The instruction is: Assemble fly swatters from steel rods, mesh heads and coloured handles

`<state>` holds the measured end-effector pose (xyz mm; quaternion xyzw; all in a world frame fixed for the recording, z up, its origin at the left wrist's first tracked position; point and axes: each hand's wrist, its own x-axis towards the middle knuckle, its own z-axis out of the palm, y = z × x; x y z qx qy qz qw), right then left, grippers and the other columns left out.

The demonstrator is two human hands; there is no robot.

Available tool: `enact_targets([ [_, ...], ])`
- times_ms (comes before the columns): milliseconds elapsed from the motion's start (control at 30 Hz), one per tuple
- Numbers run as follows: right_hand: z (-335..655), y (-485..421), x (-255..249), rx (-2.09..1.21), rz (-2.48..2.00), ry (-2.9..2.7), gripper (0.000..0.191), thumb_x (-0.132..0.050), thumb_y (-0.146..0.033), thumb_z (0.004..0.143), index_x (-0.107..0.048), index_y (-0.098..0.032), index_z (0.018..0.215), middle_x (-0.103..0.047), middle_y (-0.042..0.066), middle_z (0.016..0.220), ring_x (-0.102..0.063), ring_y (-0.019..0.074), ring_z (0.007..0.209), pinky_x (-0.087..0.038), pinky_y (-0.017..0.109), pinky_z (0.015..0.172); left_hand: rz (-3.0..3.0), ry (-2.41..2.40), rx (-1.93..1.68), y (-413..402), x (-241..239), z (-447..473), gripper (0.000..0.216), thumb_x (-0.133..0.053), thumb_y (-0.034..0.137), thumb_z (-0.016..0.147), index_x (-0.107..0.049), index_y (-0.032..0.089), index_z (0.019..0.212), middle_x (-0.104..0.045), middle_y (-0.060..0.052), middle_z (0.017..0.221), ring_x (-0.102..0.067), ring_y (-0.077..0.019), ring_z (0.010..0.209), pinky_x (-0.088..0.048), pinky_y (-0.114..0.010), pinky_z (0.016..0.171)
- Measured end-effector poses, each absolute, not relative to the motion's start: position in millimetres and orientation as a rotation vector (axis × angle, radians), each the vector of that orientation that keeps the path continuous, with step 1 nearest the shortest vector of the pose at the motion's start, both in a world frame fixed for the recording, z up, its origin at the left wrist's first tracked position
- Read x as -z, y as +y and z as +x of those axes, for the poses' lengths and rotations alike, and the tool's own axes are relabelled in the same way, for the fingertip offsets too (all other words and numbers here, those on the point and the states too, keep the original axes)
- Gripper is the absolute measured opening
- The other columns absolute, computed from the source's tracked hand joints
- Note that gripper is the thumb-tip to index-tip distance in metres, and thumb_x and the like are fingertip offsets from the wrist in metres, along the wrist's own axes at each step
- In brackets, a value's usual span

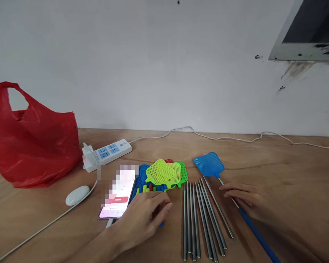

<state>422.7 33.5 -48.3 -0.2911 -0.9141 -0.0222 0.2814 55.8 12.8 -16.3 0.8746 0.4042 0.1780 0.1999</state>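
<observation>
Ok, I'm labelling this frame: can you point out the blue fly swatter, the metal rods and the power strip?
blue fly swatter point(209, 164), head view, on its mesh head.
metal rods point(200, 219), head view, mid-length of the bundle.
power strip point(109, 149), head view, on its blue sockets.

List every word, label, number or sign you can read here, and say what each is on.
None can be read.
Lit smartphone screen beside the left hand: partly pixelated, the rest too small.
White power strip with blue sockets: markings too small.
Red plastic bag: no print visible.
</observation>
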Motion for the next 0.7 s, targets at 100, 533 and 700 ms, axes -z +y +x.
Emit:
enact_targets([
  [100,424,27,54,-0.009,-0.858,-2.479,0.04,-0.042,0.001,0.086,-0.069,-0.023,0.101,-0.076,0.009,0.111,-0.075,0.0219,0.098,-0.064,0.034,0.079,2.541,1.175,-0.513,16,19,51,0.027,-0.036,0.026,0.103,-0.059,0.02,0.091,-0.067,-0.003,0.084,-0.063,-0.019,0.075,-0.041,-0.029,0.066],
  [533,345,28,24,0.029,-0.788,-2.495,0.023,-0.05,-0.007,0.09,-0.068,-0.018,0.099,-0.068,0.004,0.082,-0.064,0.0191,0.077,-0.053,0.034,0.073,2.603,1.57,-0.329,22,15,49,0.019,-0.046,0.031,0.095,-0.06,0.021,0.086,-0.069,-0.004,0.076,-0.066,-0.0229,0.067,-0.041,-0.029,0.058],
  [700,315,20,36,-0.039,-0.791,-2.558,0.017,-0.054,-0.013,0.092,-0.069,-0.018,0.099,-0.066,0.006,0.088,-0.059,0.0205,0.083,-0.047,0.033,0.071,2.634,1.663,-0.269,25,20,48,0.028,-0.053,0.046,0.094,-0.059,0.02,0.085,-0.068,-0.005,0.075,-0.067,-0.0249,0.068,-0.041,-0.029,0.056],
])
